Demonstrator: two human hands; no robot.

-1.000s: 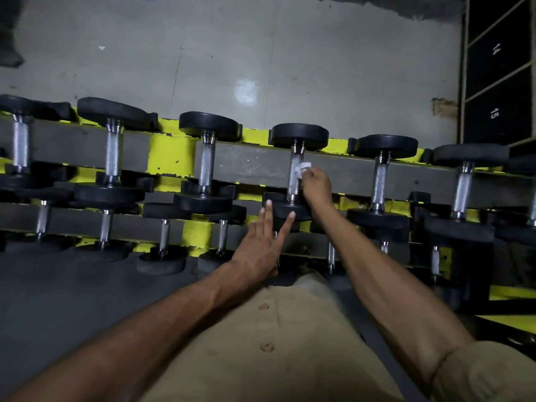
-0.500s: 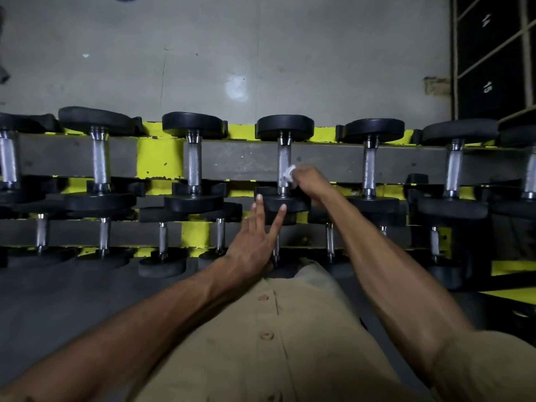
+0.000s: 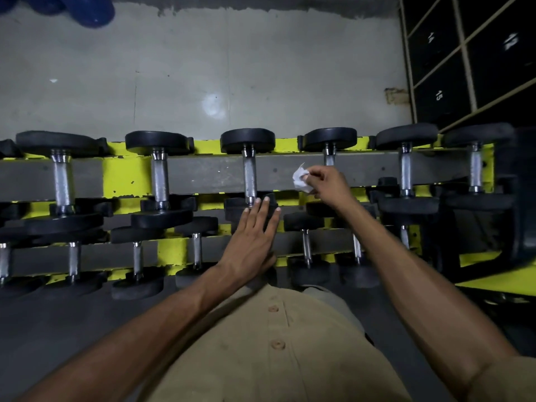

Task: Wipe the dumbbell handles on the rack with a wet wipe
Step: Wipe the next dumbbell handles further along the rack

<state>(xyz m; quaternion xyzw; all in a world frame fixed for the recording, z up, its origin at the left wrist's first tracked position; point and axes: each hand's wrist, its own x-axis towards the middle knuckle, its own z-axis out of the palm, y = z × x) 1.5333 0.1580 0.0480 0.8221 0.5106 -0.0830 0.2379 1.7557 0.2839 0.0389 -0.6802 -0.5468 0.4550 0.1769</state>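
Several black dumbbells with steel handles lie across a yellow and grey rack in two tiers. My right hand pinches a crumpled white wet wipe, held in the gap between the middle dumbbell handle and the handle to its right, which my hand partly hides. The wipe touches neither handle. My left hand lies flat with straight fingers on the near black head of the middle dumbbell.
A grey concrete floor lies beyond the rack. Black numbered cubbies stand at the top right. A blue object sits at the top left. Lower-tier dumbbells lie close to my body.
My right hand has lifted the wipe off the middle dumbbell handle and moved right, toward the neighbouring handle. My left hand stays on the middle dumbbell's near head.
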